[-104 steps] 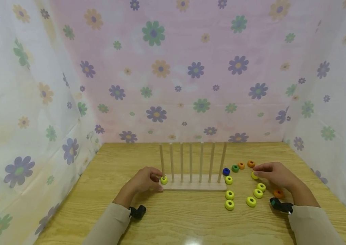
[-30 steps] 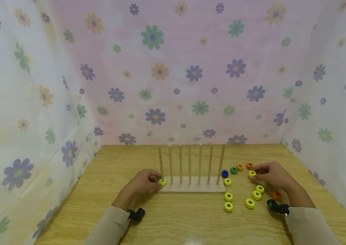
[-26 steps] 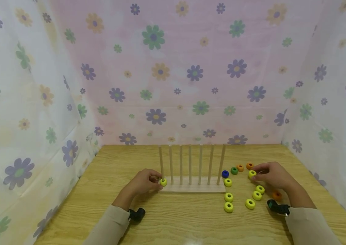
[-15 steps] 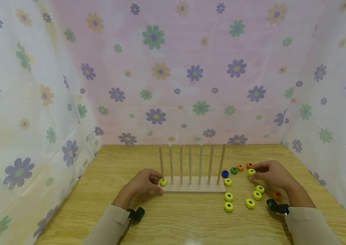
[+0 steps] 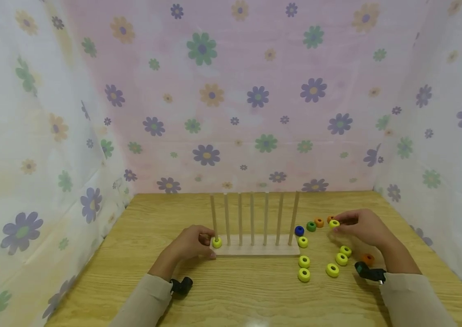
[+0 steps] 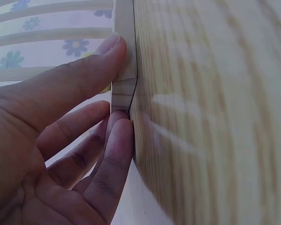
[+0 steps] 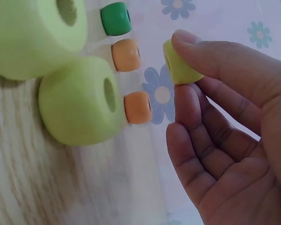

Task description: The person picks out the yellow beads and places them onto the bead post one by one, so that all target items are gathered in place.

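Note:
A wooden peg stand (image 5: 255, 248) with several upright pegs is on the table, and a yellow bead (image 5: 216, 243) sits at the foot of its leftmost peg. My left hand (image 5: 191, 243) grips the left end of the stand's base; in the left wrist view the thumb lies along the base and the fingers (image 6: 114, 154) curl at its end. My right hand (image 5: 363, 227) pinches a yellow bead (image 7: 181, 65) between thumb and fingertips, lifted off the table. In the head view this bead overlaps an orange bead (image 5: 330, 219) behind it.
Right of the stand lie a blue bead (image 5: 299, 230), a green bead (image 5: 310, 226), another orange bead (image 5: 319, 222) and several yellow beads (image 5: 332, 270). One more orange bead (image 5: 368, 259) lies below my right wrist. A flowered cloth (image 5: 231, 113) surrounds the table.
My right hand has risen slightly, and the yellow bead in its fingers has come up off the table. The left hand has stayed at the stand's end.

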Motion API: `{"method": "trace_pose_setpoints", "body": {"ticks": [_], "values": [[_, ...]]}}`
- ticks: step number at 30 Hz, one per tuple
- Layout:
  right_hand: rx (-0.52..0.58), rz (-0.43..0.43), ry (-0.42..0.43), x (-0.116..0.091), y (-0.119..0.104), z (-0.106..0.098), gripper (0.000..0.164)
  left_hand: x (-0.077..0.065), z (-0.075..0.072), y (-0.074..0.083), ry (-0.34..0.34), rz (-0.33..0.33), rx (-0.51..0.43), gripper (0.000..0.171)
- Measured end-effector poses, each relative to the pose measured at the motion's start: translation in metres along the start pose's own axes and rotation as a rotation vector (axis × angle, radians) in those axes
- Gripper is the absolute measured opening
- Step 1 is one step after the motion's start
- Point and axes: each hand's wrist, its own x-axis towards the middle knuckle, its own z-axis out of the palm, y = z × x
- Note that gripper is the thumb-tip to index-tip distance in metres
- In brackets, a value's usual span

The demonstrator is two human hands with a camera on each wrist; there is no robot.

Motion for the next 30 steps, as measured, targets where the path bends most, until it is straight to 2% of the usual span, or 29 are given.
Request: {"method": "trace_pose_setpoints", "body": {"ticks": [6, 15, 30], "values": [[0.002, -0.009, -0.001, 0.0, -0.011, -0.003, 0.043, -0.001, 0.001, -0.001, 0.004, -0.013, 0.008, 0.066], [-0.001, -0.054, 0.029, 0.002, -0.027, -0.016, 0.043, 0.003, 0.001, 0.001, 0.001, 0.016, 0.021, 0.063], [-0.011, -0.076, 0.061, 0.002, -0.056, -0.022, 0.043, 0.003, 0.002, 0.001, -0.002, 0.029, 0.028, 0.064]]}}
